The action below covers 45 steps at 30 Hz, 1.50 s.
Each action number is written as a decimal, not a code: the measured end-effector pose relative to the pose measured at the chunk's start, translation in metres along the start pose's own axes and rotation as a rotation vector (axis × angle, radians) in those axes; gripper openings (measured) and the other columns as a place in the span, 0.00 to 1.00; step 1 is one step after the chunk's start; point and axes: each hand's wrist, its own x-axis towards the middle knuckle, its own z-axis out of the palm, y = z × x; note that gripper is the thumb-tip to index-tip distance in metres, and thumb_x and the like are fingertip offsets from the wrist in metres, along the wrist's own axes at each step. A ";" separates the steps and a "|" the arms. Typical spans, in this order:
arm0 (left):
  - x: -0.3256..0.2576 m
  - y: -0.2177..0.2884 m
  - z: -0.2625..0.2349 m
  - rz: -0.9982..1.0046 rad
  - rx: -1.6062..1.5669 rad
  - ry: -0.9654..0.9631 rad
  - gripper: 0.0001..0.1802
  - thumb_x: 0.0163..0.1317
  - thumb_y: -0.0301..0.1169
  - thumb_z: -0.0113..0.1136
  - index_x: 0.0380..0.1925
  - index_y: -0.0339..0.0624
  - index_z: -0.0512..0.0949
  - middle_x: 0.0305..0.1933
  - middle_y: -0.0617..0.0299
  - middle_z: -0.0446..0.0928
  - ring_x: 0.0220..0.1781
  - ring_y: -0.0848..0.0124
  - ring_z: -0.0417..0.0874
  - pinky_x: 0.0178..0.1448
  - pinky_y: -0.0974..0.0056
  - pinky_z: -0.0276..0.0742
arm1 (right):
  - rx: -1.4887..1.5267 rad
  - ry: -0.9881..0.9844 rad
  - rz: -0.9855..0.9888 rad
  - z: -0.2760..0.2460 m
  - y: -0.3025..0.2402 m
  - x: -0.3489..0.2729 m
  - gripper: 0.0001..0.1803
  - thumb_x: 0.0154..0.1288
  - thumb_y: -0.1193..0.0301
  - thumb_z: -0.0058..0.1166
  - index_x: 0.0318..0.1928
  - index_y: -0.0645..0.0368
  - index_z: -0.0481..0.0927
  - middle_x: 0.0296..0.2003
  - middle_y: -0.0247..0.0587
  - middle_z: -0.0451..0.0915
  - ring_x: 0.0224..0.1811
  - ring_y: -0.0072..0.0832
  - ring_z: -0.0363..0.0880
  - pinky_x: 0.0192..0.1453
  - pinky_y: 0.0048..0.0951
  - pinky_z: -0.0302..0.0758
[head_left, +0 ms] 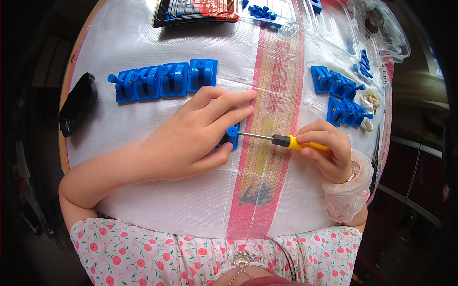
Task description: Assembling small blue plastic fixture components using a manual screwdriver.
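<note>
My left hand (202, 128) covers a small blue plastic piece (232, 135) with a round peg, holding it down on the table; most of the piece is hidden under the fingers. In my right hand (329, 148) is a screwdriver (286, 141) with a yellow and black handle, lying nearly level. Its metal shaft points left, and the tip meets the blue piece's right side. Whether a screw sits at the tip cannot be made out.
Beyond my left hand stands a row of several similar blue pieces (173, 79). More blue pieces (341, 86) sit at the right. A black object (78, 105) lies far left. At the back are a black tray (195, 19) and small blue parts (261, 13) in clear plastic.
</note>
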 end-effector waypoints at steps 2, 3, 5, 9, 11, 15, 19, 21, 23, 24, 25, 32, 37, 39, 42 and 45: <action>0.000 0.000 0.000 0.003 0.001 0.002 0.34 0.50 0.22 0.59 0.62 0.35 0.66 0.71 0.51 0.61 0.65 0.52 0.64 0.69 0.53 0.62 | -0.007 0.011 -0.015 0.001 0.000 0.001 0.15 0.52 0.79 0.67 0.42 0.63 0.81 0.37 0.44 0.80 0.36 0.33 0.80 0.40 0.27 0.75; 0.000 0.000 0.000 0.004 0.001 0.003 0.34 0.50 0.22 0.59 0.62 0.35 0.66 0.71 0.51 0.61 0.65 0.52 0.64 0.69 0.53 0.62 | -0.010 0.017 -0.023 0.001 -0.001 0.001 0.15 0.53 0.80 0.67 0.42 0.63 0.81 0.37 0.44 0.80 0.36 0.33 0.80 0.40 0.27 0.75; 0.000 0.000 0.000 0.004 0.004 0.003 0.34 0.50 0.22 0.59 0.61 0.35 0.66 0.71 0.51 0.61 0.65 0.52 0.64 0.69 0.53 0.62 | -0.018 0.029 -0.019 0.002 -0.001 0.001 0.15 0.52 0.80 0.67 0.42 0.62 0.81 0.37 0.44 0.80 0.37 0.33 0.80 0.40 0.27 0.76; 0.000 0.000 0.001 0.003 0.005 0.003 0.33 0.50 0.22 0.59 0.61 0.35 0.67 0.71 0.51 0.61 0.65 0.52 0.64 0.69 0.53 0.62 | -0.035 0.054 -0.015 0.003 -0.001 0.002 0.17 0.49 0.81 0.69 0.42 0.61 0.82 0.38 0.43 0.79 0.38 0.33 0.80 0.40 0.27 0.76; 0.000 0.000 0.001 0.001 0.005 0.001 0.33 0.50 0.22 0.59 0.61 0.35 0.67 0.71 0.51 0.61 0.65 0.52 0.64 0.69 0.53 0.62 | -0.027 0.054 -0.010 0.004 0.000 0.001 0.17 0.48 0.81 0.69 0.41 0.60 0.82 0.38 0.42 0.79 0.39 0.33 0.80 0.41 0.27 0.76; 0.000 0.000 0.000 0.000 0.007 -0.002 0.33 0.50 0.22 0.59 0.61 0.35 0.67 0.71 0.51 0.61 0.65 0.52 0.64 0.69 0.53 0.62 | -0.023 0.056 -0.013 0.004 0.000 0.001 0.17 0.49 0.81 0.69 0.41 0.61 0.82 0.38 0.43 0.79 0.39 0.33 0.80 0.41 0.27 0.76; 0.000 0.001 0.000 -0.002 0.001 -0.004 0.33 0.50 0.22 0.59 0.61 0.35 0.66 0.71 0.51 0.61 0.66 0.52 0.63 0.69 0.53 0.62 | -0.020 0.047 -0.003 0.002 -0.001 0.001 0.14 0.52 0.80 0.67 0.41 0.63 0.81 0.38 0.44 0.80 0.38 0.33 0.81 0.41 0.26 0.77; 0.000 0.000 0.001 0.000 -0.003 -0.002 0.33 0.50 0.22 0.59 0.61 0.35 0.66 0.71 0.51 0.61 0.66 0.52 0.63 0.69 0.53 0.62 | -0.019 0.033 -0.004 0.001 0.000 0.001 0.13 0.53 0.80 0.66 0.41 0.63 0.81 0.38 0.45 0.81 0.38 0.34 0.82 0.41 0.26 0.77; -0.001 0.000 0.001 0.003 -0.004 0.000 0.33 0.50 0.22 0.59 0.61 0.35 0.66 0.71 0.50 0.61 0.66 0.52 0.63 0.69 0.53 0.62 | -0.001 0.029 0.011 0.001 -0.001 0.001 0.13 0.54 0.79 0.66 0.41 0.64 0.81 0.38 0.45 0.81 0.38 0.34 0.82 0.41 0.26 0.77; -0.001 0.000 0.001 0.004 -0.003 0.000 0.34 0.50 0.22 0.59 0.61 0.35 0.66 0.71 0.51 0.61 0.66 0.52 0.63 0.69 0.53 0.62 | 0.008 0.026 0.018 0.001 -0.002 0.001 0.13 0.54 0.79 0.66 0.41 0.64 0.81 0.38 0.45 0.81 0.38 0.34 0.82 0.41 0.26 0.77; -0.001 0.000 0.000 0.005 -0.001 0.001 0.34 0.50 0.22 0.59 0.61 0.35 0.66 0.71 0.51 0.61 0.66 0.52 0.63 0.69 0.53 0.62 | 0.008 0.025 0.018 0.001 -0.002 0.002 0.13 0.54 0.79 0.66 0.41 0.64 0.81 0.38 0.45 0.81 0.38 0.34 0.82 0.41 0.26 0.77; 0.000 0.000 0.000 0.011 0.000 0.004 0.34 0.50 0.22 0.59 0.61 0.35 0.66 0.71 0.51 0.61 0.65 0.52 0.64 0.69 0.53 0.62 | -0.006 0.010 0.000 0.001 -0.002 0.003 0.15 0.52 0.81 0.66 0.43 0.64 0.80 0.38 0.45 0.80 0.38 0.34 0.81 0.41 0.27 0.76; 0.000 0.000 0.001 0.012 0.001 0.010 0.34 0.50 0.22 0.59 0.62 0.35 0.66 0.71 0.51 0.61 0.65 0.52 0.64 0.68 0.53 0.62 | -0.015 -0.004 -0.007 0.001 -0.004 0.004 0.19 0.48 0.84 0.63 0.43 0.63 0.80 0.38 0.44 0.79 0.38 0.35 0.80 0.40 0.27 0.75; 0.000 0.000 0.001 0.007 0.004 0.004 0.34 0.50 0.22 0.59 0.62 0.35 0.66 0.71 0.50 0.61 0.65 0.52 0.64 0.69 0.53 0.62 | -0.019 0.003 -0.022 0.002 -0.003 0.004 0.19 0.47 0.85 0.63 0.43 0.62 0.80 0.38 0.44 0.78 0.38 0.35 0.80 0.40 0.27 0.75; 0.000 0.000 0.001 0.003 -0.001 0.003 0.34 0.50 0.22 0.59 0.62 0.35 0.66 0.71 0.50 0.61 0.65 0.52 0.64 0.69 0.53 0.62 | -0.034 0.011 -0.015 0.003 -0.004 0.003 0.20 0.47 0.85 0.63 0.44 0.62 0.80 0.38 0.44 0.78 0.38 0.34 0.80 0.40 0.28 0.75; 0.000 0.000 0.001 0.001 -0.005 0.002 0.34 0.50 0.22 0.59 0.62 0.35 0.66 0.71 0.50 0.61 0.65 0.51 0.64 0.69 0.53 0.62 | -0.028 0.027 -0.025 0.004 -0.003 0.002 0.20 0.47 0.86 0.63 0.43 0.62 0.80 0.38 0.43 0.78 0.38 0.34 0.80 0.40 0.28 0.75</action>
